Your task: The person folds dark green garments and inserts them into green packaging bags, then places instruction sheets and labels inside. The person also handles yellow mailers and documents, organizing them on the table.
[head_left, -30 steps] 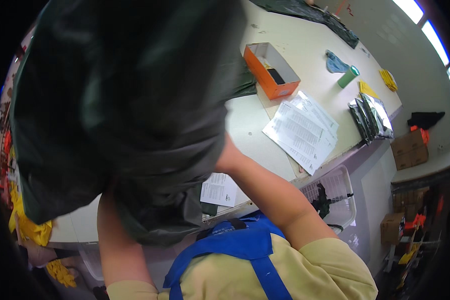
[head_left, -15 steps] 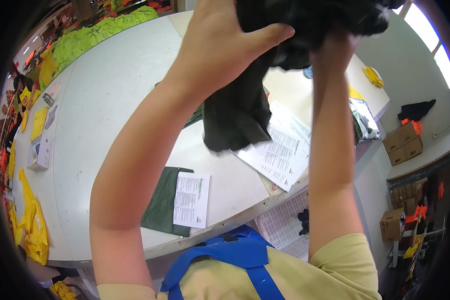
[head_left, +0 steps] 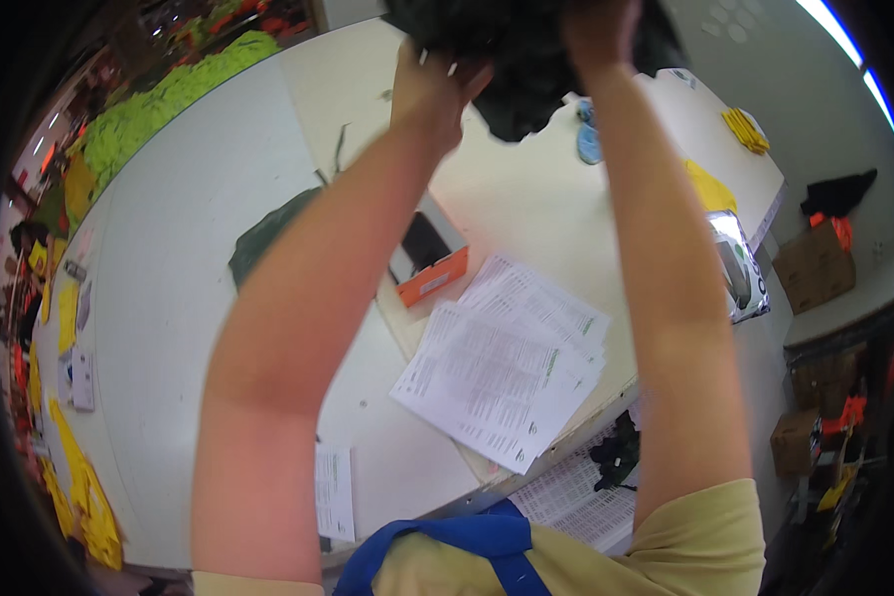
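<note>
A bunched dark green garment (head_left: 526, 70) is held up at the top edge of the view, its upper part cut off by the frame. My left hand (head_left: 435, 97) is closed on its lower left side, with some fingers hidden by the cloth. On the right, my right hand (head_left: 601, 40) grips the same garment from below, fingers mostly out of sight. Below the garment, loose printed sheets (head_left: 497, 372) lie overlapping on the white table (head_left: 209, 219). A folded green piece of cloth (head_left: 268, 236) lies partly behind my left forearm.
An orange and white box with a dark phone-like thing (head_left: 432, 253) sits beyond the sheets. One more printed sheet (head_left: 335, 492) lies near the front edge. At right are a clear plastic package (head_left: 737, 266) and yellow cloth (head_left: 710, 187); lime-green garments (head_left: 169, 109) line the far left edge.
The garment has moved left and up, uncovering the sheets and the orange box. My left hand has gone from spread thumb to closed on the cloth. The view has shifted.
</note>
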